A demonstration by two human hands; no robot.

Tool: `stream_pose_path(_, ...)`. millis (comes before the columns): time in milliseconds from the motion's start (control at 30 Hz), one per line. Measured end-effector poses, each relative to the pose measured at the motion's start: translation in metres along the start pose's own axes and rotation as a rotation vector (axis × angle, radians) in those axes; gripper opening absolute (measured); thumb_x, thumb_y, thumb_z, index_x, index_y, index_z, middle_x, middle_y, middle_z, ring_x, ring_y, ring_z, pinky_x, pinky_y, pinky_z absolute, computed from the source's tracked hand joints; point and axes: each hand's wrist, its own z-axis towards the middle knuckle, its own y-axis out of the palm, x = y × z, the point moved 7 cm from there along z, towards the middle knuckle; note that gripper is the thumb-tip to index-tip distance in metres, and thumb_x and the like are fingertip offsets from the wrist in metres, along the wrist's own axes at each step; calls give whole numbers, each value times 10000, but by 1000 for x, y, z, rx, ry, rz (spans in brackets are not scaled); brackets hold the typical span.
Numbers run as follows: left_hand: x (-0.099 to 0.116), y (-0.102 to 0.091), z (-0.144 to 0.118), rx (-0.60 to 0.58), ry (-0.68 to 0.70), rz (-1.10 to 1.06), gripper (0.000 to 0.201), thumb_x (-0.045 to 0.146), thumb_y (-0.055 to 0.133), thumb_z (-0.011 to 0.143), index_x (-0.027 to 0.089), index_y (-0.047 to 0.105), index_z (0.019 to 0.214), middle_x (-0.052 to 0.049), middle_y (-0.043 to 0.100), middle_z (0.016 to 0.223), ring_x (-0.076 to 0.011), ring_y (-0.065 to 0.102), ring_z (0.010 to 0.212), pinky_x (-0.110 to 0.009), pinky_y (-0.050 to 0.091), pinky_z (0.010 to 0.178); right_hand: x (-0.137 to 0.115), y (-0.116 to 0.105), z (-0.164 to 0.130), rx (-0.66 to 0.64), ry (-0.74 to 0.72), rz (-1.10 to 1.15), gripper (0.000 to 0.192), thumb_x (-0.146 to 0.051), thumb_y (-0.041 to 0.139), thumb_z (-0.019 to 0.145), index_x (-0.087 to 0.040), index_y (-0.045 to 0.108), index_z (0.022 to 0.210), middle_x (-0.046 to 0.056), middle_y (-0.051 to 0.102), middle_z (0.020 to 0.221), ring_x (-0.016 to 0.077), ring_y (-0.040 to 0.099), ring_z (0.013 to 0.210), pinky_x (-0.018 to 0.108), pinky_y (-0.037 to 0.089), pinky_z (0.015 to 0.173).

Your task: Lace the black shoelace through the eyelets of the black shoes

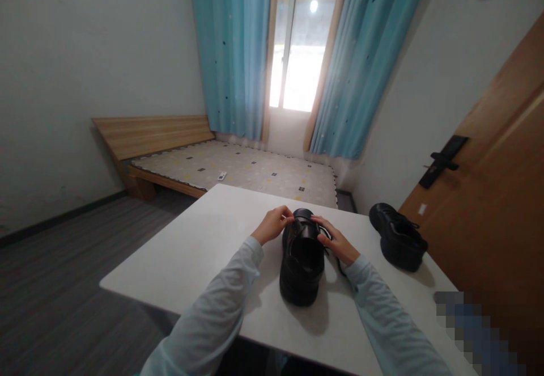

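A black leather shoe (301, 262) stands on the white table (199, 251), heel toward me and toe pointing away. My left hand (274, 224) pinches a lace at the shoe's left side near the tongue. On the right side my right hand (335, 241) grips a black lace whose loose end trails down onto the table. Both arms wear pale long sleeves. A second black shoe (397, 237) lies apart at the table's right side, untouched.
A wooden door (493, 206) with a black handle stands close on the right. Beyond the table lies a low wooden bed (204, 160) with a patterned mattress, under a window with blue curtains (238, 53). Grey floor spreads to the left.
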Motion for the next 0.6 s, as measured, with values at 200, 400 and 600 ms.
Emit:
stream_pose_path(200, -3, 1, 3, 22, 14, -113, 85, 228, 565, 761, 146, 588, 763, -36, 638, 781, -141, 574, 733, -263, 451, 698, 0, 0, -1, 10, -14, -17, 693, -678, 491, 717, -186, 514, 1204, 147, 443, 1347, 286, 353, 1289, 468, 226, 1089)
stream_pose_path(400, -12, 1, 7, 33, -71, -350, 137, 271, 563, 746, 135, 553, 748, -15, 582, 722, -113, 534, 647, -233, 443, 590, 4, -1, -2, 20, -9, -19, 684, -682, 488, 716, -199, 515, 1200, 136, 449, 1338, 292, 356, 1284, 471, 229, 1086)
stream_pose_path(600, -7, -2, 7, 44, -70, -476, 189, 321, 588, 727, 137, 555, 752, -10, 566, 739, -113, 527, 686, -239, 439, 627, 5, -1, -3, 11, 11, 25, 709, -670, 506, 714, -203, 458, 1244, 128, 444, 1341, 290, 358, 1279, 469, 228, 1082)
